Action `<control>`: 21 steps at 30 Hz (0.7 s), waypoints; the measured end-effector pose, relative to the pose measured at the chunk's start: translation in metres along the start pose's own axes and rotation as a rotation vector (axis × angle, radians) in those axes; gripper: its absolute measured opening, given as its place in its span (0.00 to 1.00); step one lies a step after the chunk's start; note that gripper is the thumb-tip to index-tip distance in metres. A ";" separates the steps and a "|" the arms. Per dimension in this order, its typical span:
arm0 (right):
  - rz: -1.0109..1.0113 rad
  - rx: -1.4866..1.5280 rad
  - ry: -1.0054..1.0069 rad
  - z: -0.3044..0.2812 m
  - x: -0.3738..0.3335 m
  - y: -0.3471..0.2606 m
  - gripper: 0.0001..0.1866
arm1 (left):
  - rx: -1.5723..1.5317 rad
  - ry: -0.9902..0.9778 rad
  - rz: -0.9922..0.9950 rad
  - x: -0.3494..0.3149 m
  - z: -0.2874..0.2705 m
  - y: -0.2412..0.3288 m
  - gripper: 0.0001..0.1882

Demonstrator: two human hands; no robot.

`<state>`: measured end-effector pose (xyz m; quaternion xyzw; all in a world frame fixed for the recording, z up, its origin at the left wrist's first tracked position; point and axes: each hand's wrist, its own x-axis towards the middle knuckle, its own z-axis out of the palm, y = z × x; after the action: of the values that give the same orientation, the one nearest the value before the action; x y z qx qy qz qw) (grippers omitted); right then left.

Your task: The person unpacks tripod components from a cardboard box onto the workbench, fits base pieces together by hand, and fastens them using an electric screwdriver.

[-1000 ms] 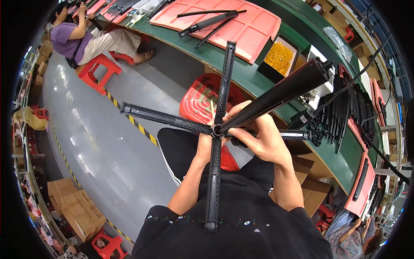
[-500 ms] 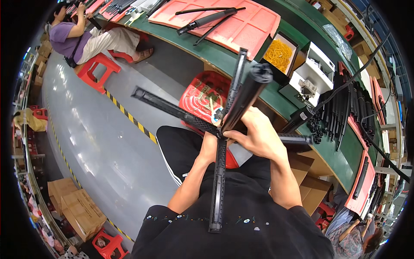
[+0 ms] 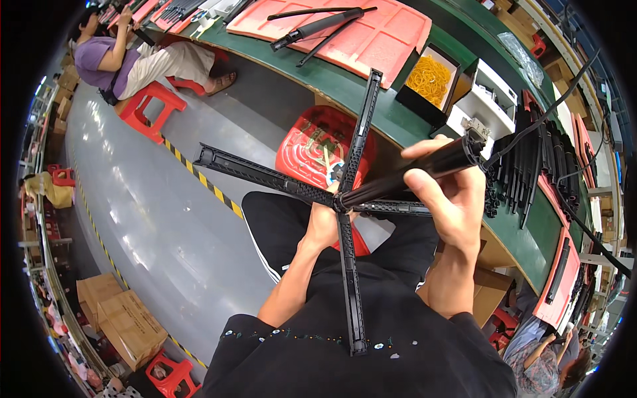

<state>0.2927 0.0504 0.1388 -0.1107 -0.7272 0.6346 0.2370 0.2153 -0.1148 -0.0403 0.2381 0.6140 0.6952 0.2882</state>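
A black stand (image 3: pixel 267 174) hangs over my lap, its several long legs spread out crosswise from a central hub. From the hub a thick glossy black tube (image 3: pixel 405 180) slants up to the right. My left hand (image 3: pixel 322 229) grips the stand just below the hub; some of its fingers are hidden behind the legs. Around the tube's upper part, my right hand (image 3: pixel 459 209) is closed, thumb on the near side and fingers behind. One leg reaches toward my chest, another toward the bench.
A red stool (image 3: pixel 298 142) stands ahead of my knees. On the green bench (image 3: pixel 318 76) are a pink foam tray (image 3: pixel 391 33) with black tube parts, a box of yellow rubber bands (image 3: pixel 430 81), a white box (image 3: pixel 488 99) and bundled black rods (image 3: pixel 531 159). Another person (image 3: pixel 106 60) sits far left.
My right hand has slid from near the hub up along the tube. The tube has tipped over to the right, and the stand's legs have turned slightly.
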 end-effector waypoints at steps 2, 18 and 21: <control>-0.076 -0.189 -0.040 -0.001 0.002 -0.004 0.14 | -0.011 0.054 0.041 -0.001 0.005 0.001 0.18; 0.065 -0.288 -0.061 0.005 -0.011 0.006 0.14 | 0.079 0.061 0.012 -0.014 0.001 -0.029 0.27; -0.308 -0.466 -0.159 0.014 -0.017 0.016 0.15 | 0.267 0.069 -0.009 -0.017 0.002 -0.035 0.18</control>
<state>0.2982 0.0331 0.1183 -0.0002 -0.8780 0.4136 0.2409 0.2324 -0.1223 -0.0743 0.2474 0.7116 0.6140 0.2355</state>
